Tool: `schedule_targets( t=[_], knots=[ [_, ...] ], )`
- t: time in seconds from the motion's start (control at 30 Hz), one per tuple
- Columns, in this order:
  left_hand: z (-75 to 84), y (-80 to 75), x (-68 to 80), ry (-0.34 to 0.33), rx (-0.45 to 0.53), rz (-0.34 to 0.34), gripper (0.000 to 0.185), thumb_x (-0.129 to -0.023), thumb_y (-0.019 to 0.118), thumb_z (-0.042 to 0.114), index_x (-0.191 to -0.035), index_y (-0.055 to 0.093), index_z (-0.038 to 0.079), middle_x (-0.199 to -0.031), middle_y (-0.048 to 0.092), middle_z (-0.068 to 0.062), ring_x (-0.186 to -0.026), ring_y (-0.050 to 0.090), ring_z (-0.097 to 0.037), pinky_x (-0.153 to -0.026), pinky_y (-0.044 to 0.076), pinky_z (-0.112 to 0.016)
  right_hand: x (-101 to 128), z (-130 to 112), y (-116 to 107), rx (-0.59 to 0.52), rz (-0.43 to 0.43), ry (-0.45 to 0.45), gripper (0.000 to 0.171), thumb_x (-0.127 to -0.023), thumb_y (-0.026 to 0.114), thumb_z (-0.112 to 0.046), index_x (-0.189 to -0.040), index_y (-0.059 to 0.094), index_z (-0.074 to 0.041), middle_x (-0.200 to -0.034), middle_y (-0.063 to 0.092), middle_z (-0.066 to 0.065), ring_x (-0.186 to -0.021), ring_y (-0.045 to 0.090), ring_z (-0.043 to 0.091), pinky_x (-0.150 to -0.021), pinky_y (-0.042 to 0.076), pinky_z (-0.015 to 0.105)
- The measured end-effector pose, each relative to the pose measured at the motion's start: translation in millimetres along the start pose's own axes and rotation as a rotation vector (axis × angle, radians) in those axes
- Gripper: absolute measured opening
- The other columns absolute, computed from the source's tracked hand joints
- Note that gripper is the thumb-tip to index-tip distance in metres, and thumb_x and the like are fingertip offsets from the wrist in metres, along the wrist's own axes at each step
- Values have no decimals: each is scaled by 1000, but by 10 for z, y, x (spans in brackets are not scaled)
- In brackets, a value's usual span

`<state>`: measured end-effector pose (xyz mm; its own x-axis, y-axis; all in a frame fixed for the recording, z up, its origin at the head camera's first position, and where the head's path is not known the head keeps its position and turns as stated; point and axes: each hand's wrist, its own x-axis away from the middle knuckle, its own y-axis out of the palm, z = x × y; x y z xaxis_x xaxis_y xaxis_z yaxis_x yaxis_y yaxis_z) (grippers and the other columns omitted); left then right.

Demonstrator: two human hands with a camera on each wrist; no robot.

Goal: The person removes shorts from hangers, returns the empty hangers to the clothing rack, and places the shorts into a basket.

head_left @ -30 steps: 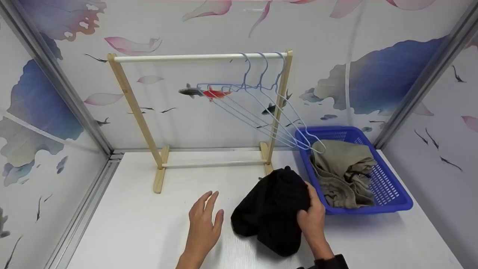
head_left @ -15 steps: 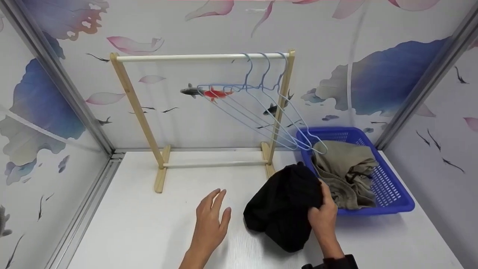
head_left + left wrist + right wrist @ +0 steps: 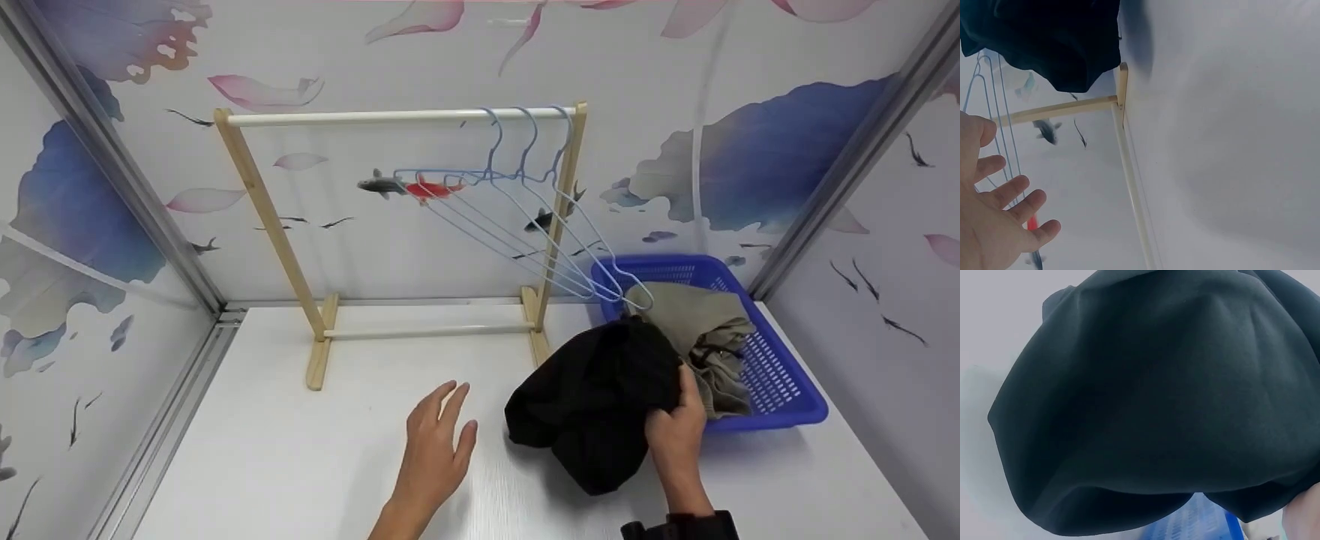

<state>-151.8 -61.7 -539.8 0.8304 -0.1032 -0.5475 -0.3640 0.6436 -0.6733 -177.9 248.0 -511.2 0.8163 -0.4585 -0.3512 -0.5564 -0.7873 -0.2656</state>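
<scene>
A bunched black garment [image 3: 596, 397] hangs from my right hand [image 3: 677, 431], which grips its right side with the thumb in front. The garment overlaps the near left corner of the blue basket [image 3: 787, 416] in the head view. In the right wrist view the black cloth [image 3: 1168, 394] fills most of the picture, and only a bit of the hand [image 3: 1304, 514] shows. My left hand [image 3: 437, 457] is held over the table to the left of the garment, fingers spread and holding nothing. The left wrist view shows that hand's palm and fingers [image 3: 999, 214] apart from the cloth.
Khaki clothing [image 3: 697, 315] lies crumpled in the basket. A wooden rack [image 3: 266, 217] with a white rail [image 3: 360, 116] stands at the back of the white table [image 3: 247, 450]. Three blue wire hangers [image 3: 491, 154] hang at the rail's right end, their lower corners reaching over the basket.
My right hand has carried the black garment to the right and slightly away from me, to the basket's edge. My left hand has drifted a little to the right, still holding nothing.
</scene>
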Motion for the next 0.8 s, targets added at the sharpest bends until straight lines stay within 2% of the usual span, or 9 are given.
schedule_targets(
  t=[0.03,0.17,0.27,0.43,0.53,0.67,0.8],
  knots=[
    [7,0,-3,-5,2,-4,43,-99,67,15,-139,60,2,-139,57,-19,-129,54,-39,-105,43,-61,-9,-8,-20,-11,-4,17,53,-95,51,9,-148,52,1,-147,54,25,-139,46,39,-114,37,47],
    [31,1,-27,-16,6,-17,43,-100,67,16,-140,60,2,-139,56,-19,-130,54,-39,-106,42,-61,-58,-28,-103,-42,4,71,50,-99,51,4,-148,52,-2,-148,54,20,-140,45,33,-112,36,28],
    [44,-3,-40,-16,7,-16,44,-99,68,15,-140,60,3,-139,57,-19,-130,54,-39,-106,42,-61,-103,-29,-155,-64,15,100,49,-101,51,1,-149,52,-5,-149,53,17,-139,46,29,-107,37,20],
    [53,-12,-42,-35,0,-29,44,-99,68,17,-141,60,4,-140,56,-18,-131,53,-39,-107,42,-61,-196,-15,-212,-110,41,116,47,-105,52,-6,-152,50,-8,-150,53,10,-136,47,14,-108,40,20],
    [57,-19,-46,-42,-4,-39,44,-100,67,18,-141,59,4,-140,56,-17,-132,53,-38,-108,42,-61,-265,-4,-246,-159,74,101,47,-104,54,-4,-151,52,-8,-144,57,1,-131,49,7,-105,42,16],
    [56,-28,-58,-46,-5,-44,45,-100,67,18,-142,59,4,-141,55,-17,-132,53,-39,-108,41,-61,-341,3,-304,-246,105,101,46,-104,55,-1,-149,56,-11,-134,58,-11,-127,51,6,-100,42,11],
    [60,-33,-69,-57,-6,-60,45,-101,65,20,-143,58,5,-142,54,-17,-133,52,-39,-109,40,-61,-401,11,-358,-351,126,116,46,-104,55,0,-146,60,-17,-132,60,-12,-125,52,7,-98,44,11]
  ],
)
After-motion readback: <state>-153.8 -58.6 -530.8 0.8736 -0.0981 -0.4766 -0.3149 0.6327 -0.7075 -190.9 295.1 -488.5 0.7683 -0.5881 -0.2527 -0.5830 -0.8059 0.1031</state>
